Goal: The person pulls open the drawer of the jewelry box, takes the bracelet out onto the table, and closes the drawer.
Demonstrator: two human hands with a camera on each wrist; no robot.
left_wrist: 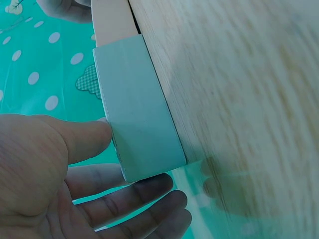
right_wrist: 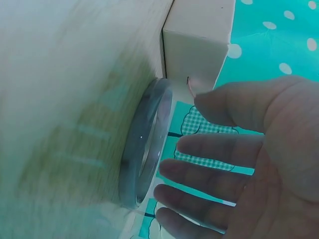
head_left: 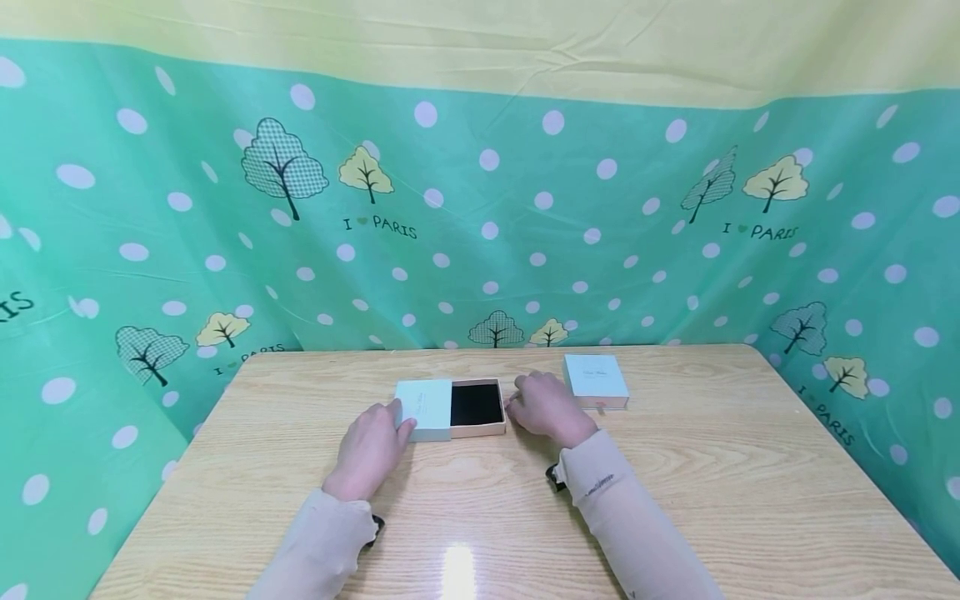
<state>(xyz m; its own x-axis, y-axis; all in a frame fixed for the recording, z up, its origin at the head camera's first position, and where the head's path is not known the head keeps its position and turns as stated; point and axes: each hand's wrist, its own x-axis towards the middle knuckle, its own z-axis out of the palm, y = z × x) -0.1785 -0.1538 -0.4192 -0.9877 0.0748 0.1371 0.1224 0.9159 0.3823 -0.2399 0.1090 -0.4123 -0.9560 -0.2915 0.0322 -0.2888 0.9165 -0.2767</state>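
Observation:
A pale blue box sleeve (head_left: 423,408) lies on the table, its pink drawer (head_left: 480,431) slid partly out to the right. Black padding (head_left: 477,404) lines the drawer. My left hand (head_left: 372,442) grips the sleeve's left end, thumb on one side and fingers around the end. My right hand (head_left: 546,406) is at the drawer's right end, fingers spread. In the right wrist view its thumb tip overlaps a small ribbon tab (right_wrist: 191,88) on the drawer front. A grey bangle (right_wrist: 130,164) lies beside those fingertips; in the head view the hand hides it.
A second pale blue box (head_left: 596,377), closed, with a pink front and a ribbon tab, stands right of my right hand. The wooden table (head_left: 750,500) ends at the back against a green dotted curtain (head_left: 525,250).

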